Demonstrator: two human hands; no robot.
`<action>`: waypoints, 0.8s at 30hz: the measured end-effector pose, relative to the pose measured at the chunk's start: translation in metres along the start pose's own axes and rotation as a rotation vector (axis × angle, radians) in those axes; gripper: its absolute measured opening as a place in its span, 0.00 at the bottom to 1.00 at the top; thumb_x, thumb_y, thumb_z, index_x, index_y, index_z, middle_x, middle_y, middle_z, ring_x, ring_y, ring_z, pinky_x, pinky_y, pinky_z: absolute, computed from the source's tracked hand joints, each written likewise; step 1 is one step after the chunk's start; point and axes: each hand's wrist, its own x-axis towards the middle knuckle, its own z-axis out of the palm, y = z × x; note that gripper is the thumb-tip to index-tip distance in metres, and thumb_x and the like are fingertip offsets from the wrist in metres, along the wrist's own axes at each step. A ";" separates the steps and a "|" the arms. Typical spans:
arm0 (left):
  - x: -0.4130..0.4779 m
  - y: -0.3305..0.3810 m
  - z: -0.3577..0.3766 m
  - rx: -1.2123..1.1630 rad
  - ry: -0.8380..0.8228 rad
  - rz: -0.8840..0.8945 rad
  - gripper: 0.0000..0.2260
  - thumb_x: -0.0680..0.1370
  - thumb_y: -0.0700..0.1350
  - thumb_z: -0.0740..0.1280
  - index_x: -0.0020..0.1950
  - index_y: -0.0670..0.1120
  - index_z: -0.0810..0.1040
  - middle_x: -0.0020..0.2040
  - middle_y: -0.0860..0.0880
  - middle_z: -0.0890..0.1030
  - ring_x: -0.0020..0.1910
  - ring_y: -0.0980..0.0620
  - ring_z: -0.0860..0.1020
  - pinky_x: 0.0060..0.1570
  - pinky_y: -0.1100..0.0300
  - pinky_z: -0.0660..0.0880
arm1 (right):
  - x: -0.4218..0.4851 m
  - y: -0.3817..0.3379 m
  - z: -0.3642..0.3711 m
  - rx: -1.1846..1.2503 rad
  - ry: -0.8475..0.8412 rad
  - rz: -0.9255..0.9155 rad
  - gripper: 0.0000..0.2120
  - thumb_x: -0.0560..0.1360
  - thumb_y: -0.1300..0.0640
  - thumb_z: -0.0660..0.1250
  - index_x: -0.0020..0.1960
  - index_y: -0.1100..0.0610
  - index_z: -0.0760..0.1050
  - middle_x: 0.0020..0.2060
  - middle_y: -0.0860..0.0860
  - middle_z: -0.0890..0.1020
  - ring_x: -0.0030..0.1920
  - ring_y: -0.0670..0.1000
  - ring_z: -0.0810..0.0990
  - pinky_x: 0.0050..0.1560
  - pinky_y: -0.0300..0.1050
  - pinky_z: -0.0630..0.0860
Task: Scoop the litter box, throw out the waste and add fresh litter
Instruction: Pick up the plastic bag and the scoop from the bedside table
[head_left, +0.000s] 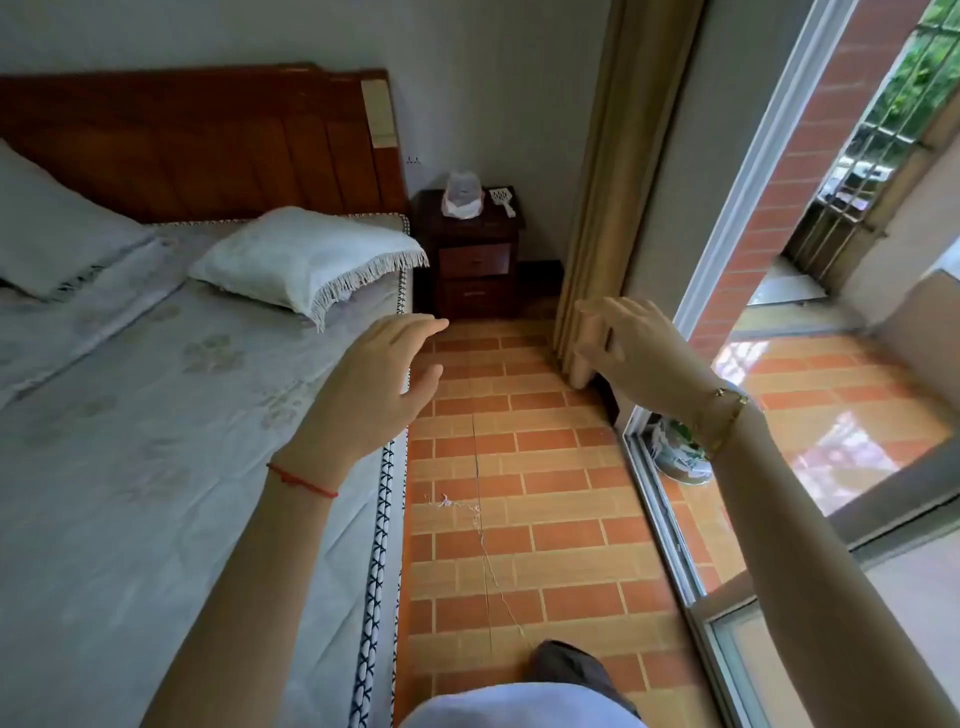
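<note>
The left hand (374, 384) and right hand (634, 353) were loose, holding nothing. The litter scoop (503, 200) lay far ahead between them on the nightstand (475, 260), handle pointing back and right

No writing, label or number can be read anywhere.

Floor (519, 467): orange and tan brick pattern. Bedsheet (130, 467): pale grey, faint floral print. Headboard (208, 140): reddish-brown wood. Nightstand (475, 265): dark brown. Scoop (503, 200): white.
</note>
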 end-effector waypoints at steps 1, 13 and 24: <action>0.006 -0.005 0.005 -0.019 0.001 -0.009 0.20 0.79 0.47 0.61 0.71 0.44 0.70 0.68 0.48 0.74 0.69 0.51 0.69 0.71 0.52 0.65 | 0.007 0.004 0.004 0.004 0.007 -0.001 0.24 0.77 0.47 0.63 0.71 0.52 0.67 0.64 0.51 0.75 0.68 0.54 0.67 0.67 0.55 0.67; 0.136 -0.067 0.062 -0.017 -0.076 -0.124 0.19 0.80 0.45 0.63 0.72 0.47 0.70 0.69 0.51 0.73 0.69 0.53 0.69 0.70 0.56 0.66 | 0.146 0.077 0.044 -0.006 -0.045 0.020 0.24 0.78 0.46 0.62 0.71 0.52 0.65 0.64 0.50 0.74 0.69 0.53 0.64 0.68 0.52 0.64; 0.289 -0.135 0.108 0.027 -0.069 -0.205 0.20 0.80 0.46 0.62 0.72 0.47 0.69 0.70 0.51 0.71 0.71 0.55 0.65 0.68 0.72 0.53 | 0.317 0.154 0.059 0.038 -0.037 -0.042 0.23 0.78 0.47 0.62 0.71 0.52 0.66 0.64 0.49 0.74 0.69 0.51 0.65 0.68 0.50 0.64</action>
